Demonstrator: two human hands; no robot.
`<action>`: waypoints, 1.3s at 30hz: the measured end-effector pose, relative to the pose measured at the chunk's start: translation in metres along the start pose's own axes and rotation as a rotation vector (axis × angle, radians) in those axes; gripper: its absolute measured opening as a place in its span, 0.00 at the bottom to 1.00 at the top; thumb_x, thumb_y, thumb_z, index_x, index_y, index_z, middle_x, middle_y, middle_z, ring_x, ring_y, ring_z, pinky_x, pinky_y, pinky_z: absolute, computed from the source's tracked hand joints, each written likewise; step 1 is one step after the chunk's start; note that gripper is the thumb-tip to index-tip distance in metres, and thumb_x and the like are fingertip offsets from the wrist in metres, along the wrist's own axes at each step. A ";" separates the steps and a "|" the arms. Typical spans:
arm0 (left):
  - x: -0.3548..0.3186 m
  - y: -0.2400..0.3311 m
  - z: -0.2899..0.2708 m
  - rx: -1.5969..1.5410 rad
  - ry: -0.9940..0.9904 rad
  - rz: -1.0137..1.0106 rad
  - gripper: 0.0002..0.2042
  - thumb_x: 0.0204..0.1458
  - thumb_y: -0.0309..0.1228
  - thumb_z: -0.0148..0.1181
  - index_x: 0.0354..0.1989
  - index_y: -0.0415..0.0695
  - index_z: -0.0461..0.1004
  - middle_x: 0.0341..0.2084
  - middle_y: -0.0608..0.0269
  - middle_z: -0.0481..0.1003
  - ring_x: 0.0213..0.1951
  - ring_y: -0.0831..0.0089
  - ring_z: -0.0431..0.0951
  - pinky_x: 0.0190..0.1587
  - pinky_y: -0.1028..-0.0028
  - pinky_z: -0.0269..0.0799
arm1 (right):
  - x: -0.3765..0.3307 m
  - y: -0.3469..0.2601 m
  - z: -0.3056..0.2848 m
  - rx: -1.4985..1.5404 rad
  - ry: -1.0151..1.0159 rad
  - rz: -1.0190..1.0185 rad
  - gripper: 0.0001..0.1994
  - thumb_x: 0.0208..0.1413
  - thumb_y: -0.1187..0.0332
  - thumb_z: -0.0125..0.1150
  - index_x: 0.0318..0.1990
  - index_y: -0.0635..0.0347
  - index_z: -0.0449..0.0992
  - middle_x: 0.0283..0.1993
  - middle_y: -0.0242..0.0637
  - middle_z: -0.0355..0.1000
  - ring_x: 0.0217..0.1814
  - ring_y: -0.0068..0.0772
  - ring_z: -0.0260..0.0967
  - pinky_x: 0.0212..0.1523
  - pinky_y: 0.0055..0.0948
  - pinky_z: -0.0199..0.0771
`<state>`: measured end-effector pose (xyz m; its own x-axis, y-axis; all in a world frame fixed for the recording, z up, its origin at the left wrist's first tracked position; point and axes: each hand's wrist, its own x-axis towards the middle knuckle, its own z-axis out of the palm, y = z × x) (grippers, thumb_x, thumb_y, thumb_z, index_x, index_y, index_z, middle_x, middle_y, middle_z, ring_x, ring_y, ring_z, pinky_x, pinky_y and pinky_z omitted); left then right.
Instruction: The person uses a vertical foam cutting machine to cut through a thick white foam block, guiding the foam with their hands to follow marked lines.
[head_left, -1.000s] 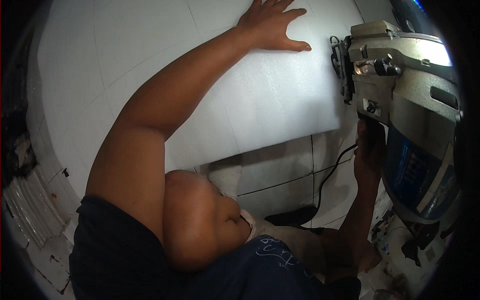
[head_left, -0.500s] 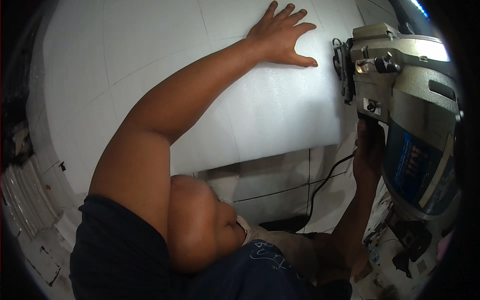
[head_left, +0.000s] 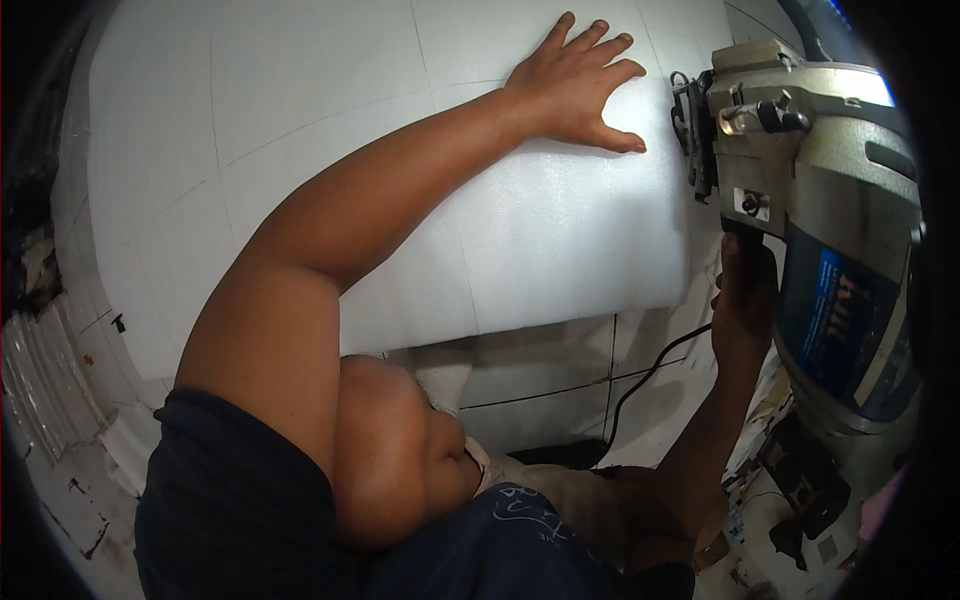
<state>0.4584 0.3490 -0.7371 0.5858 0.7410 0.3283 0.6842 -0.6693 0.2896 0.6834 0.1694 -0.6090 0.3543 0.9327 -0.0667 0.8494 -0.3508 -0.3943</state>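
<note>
A large white sheet point(head_left: 570, 250), soft and foam-like with thin dark lines drawn on it, lies spread in front of me. My left hand point(head_left: 572, 95) rests flat on its far right part, fingers spread, holding nothing. At the sheet's right edge stands an electric cloth cutting machine point(head_left: 765, 140) with a metal head and a blue-grey motor housing. My right hand point(head_left: 742, 270) is wrapped round a dark handle under the machine's head; the motor housing partly hides that hand. Where the machine's blade meets the sheet is hidden.
A black cable point(head_left: 640, 385) hangs below the machine toward the tiled floor point(head_left: 540, 385). Clear plastic-like folded material point(head_left: 50, 385) lies at the left. Scattered small items and a dark object point(head_left: 800, 480) are on the floor at the lower right.
The whole view has shifted slightly. Against the sheet's corner, the machine and my right hand seem a little farther away from me. My left hand stays flat on the sheet.
</note>
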 end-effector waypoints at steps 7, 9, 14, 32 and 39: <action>-0.001 0.002 -0.002 0.038 -0.022 -0.002 0.48 0.41 0.75 0.55 0.66 0.53 0.67 0.69 0.52 0.59 0.73 0.51 0.51 0.74 0.44 0.39 | 0.012 -0.007 0.005 0.054 0.018 -0.020 0.27 0.65 0.42 0.50 0.42 0.64 0.71 0.28 0.33 0.64 0.25 0.23 0.61 0.28 0.27 0.64; -0.002 0.002 -0.004 0.044 -0.025 -0.005 0.47 0.42 0.75 0.55 0.66 0.54 0.66 0.69 0.52 0.59 0.73 0.52 0.51 0.75 0.46 0.38 | 0.016 -0.011 0.004 0.009 0.032 -0.048 0.27 0.65 0.41 0.50 0.41 0.63 0.71 0.27 0.32 0.64 0.24 0.22 0.61 0.28 0.27 0.64; -0.002 0.001 -0.006 0.032 -0.009 0.002 0.47 0.42 0.75 0.55 0.66 0.54 0.66 0.69 0.52 0.59 0.73 0.52 0.51 0.75 0.46 0.38 | 0.022 -0.013 0.008 -0.023 0.060 -0.007 0.27 0.64 0.40 0.52 0.38 0.61 0.71 0.23 0.28 0.62 0.23 0.21 0.60 0.27 0.27 0.63; -0.005 0.003 -0.006 -0.021 0.012 0.029 0.47 0.44 0.75 0.52 0.65 0.51 0.66 0.69 0.51 0.60 0.73 0.52 0.52 0.74 0.47 0.39 | 0.048 -0.042 0.007 -0.059 -0.158 0.255 0.47 0.54 0.24 0.46 0.65 0.59 0.64 0.63 0.50 0.67 0.66 0.52 0.64 0.66 0.47 0.58; -0.004 0.002 -0.006 -0.049 0.033 0.030 0.47 0.44 0.74 0.55 0.65 0.50 0.67 0.69 0.50 0.59 0.72 0.52 0.52 0.74 0.46 0.40 | 0.063 -0.050 0.010 -0.113 -0.158 0.282 0.48 0.52 0.22 0.42 0.66 0.54 0.63 0.64 0.47 0.67 0.66 0.55 0.64 0.67 0.46 0.58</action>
<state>0.4548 0.3439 -0.7321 0.5911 0.7186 0.3665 0.6436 -0.6940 0.3227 0.6595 0.2467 -0.6025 0.5235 0.7962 -0.3035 0.7678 -0.5952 -0.2370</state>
